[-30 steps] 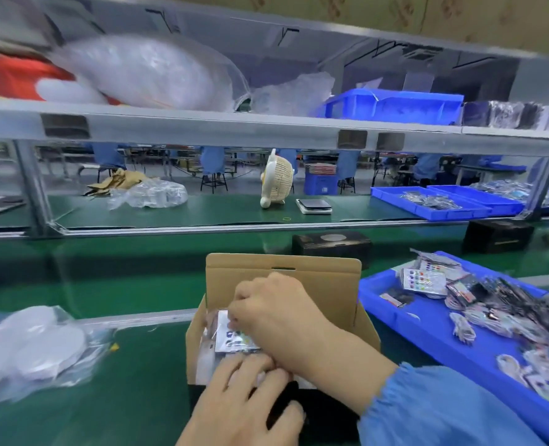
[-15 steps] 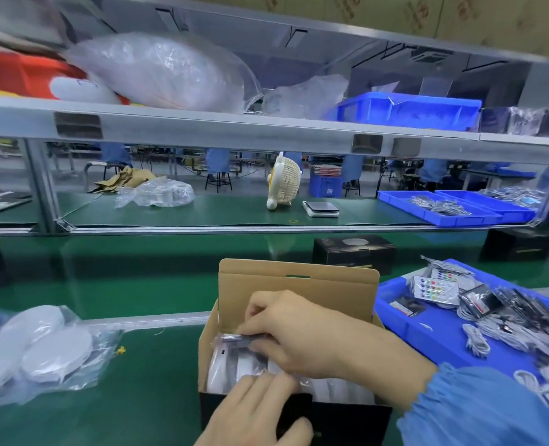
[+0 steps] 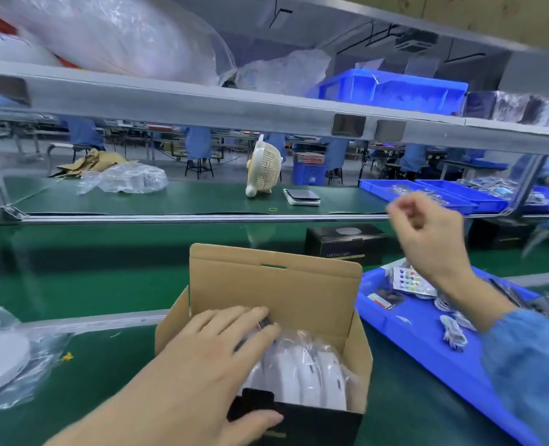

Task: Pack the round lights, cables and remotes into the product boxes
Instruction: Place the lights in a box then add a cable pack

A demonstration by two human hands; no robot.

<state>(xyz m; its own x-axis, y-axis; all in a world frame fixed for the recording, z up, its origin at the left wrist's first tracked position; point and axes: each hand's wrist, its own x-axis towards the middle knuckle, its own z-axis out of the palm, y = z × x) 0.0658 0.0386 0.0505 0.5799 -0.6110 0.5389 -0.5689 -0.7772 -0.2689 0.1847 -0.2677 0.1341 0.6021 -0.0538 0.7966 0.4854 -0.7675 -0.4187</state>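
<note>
An open product box [image 3: 276, 288], brown inside and black outside, stands on the green belt in front of me. Bagged white round lights [image 3: 311, 368] stand on edge inside it. My left hand [image 3: 209, 358] lies over the box's left half, fingers straight, pressing down on the bagged contents, with its thumb on the black front wall. My right hand [image 3: 427, 233] hovers above the blue tray [image 3: 411, 329] at the right, fingers loosely curled and holding nothing I can see. Remotes [image 3: 406, 280] and white cable bundles [image 3: 453, 333] lie in that tray.
A bag of round lights [image 3: 6, 355] lies at the left on the belt. Closed black product boxes [image 3: 344, 243] stand behind the open box. A metal shelf frame [image 3: 202, 107] crosses overhead. Beyond it are a small fan [image 3: 265, 169], a scale [image 3: 300, 197] and more blue trays [image 3: 427, 196].
My right hand has left the box and lifted up and to the right over the blue tray. My left hand has slid forward over the contents. The view has come closer.
</note>
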